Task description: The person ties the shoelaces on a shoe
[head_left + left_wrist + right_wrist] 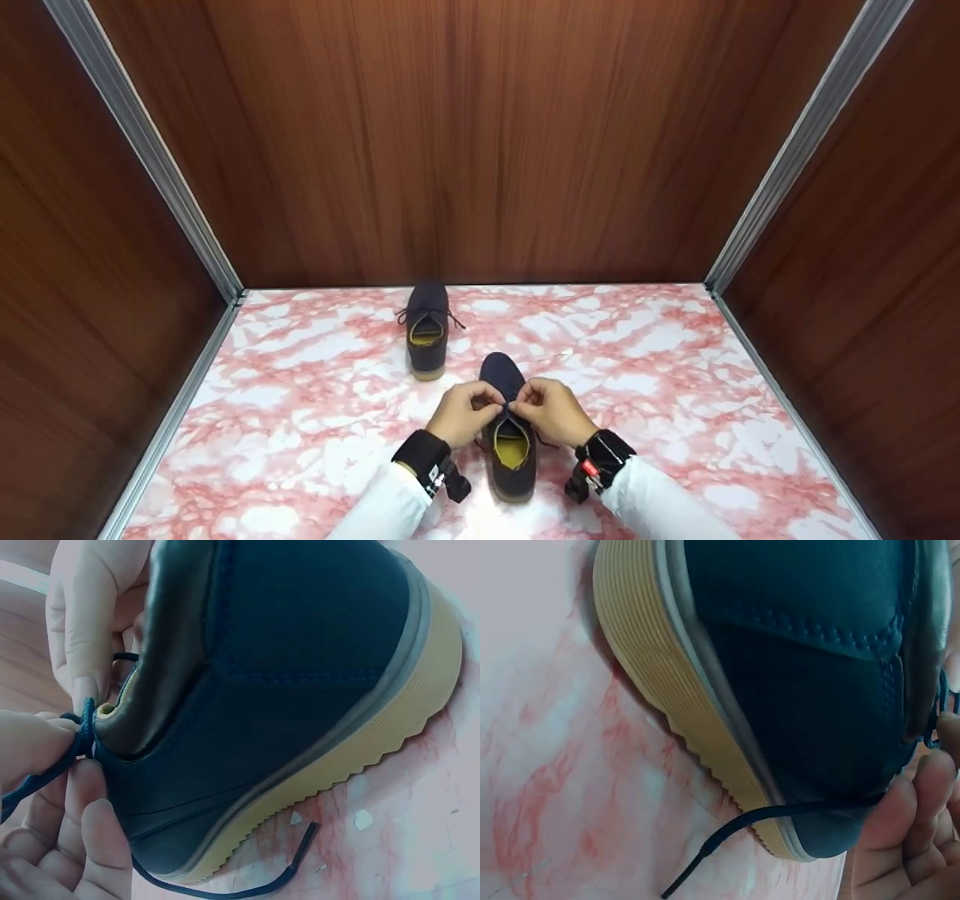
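Observation:
A dark navy lace-up shoe (501, 371) with a yellow lining and pale ridged sole stands upright, heel toward me. Both hands meet over its lacing. My left hand (459, 412) pinches the dark shoelace (87, 720) between thumb and fingers at the shoe's opening. From the other side my right hand (556, 414) pinches the lace too, its fingertips close to the left ones. In the right wrist view curled fingers (900, 821) sit beside the shoe's upper, and a loose lace end (739, 821) trails over the sole. The knot itself is mostly hidden by fingers.
A matching shoe (427, 322) stands farther back to the left, its laces tied in a bow. Both stand on a red-and-white marbled surface (315, 420). Brown wood-grain panels (465, 150) with metal corner posts (810, 142) enclose the back and sides.

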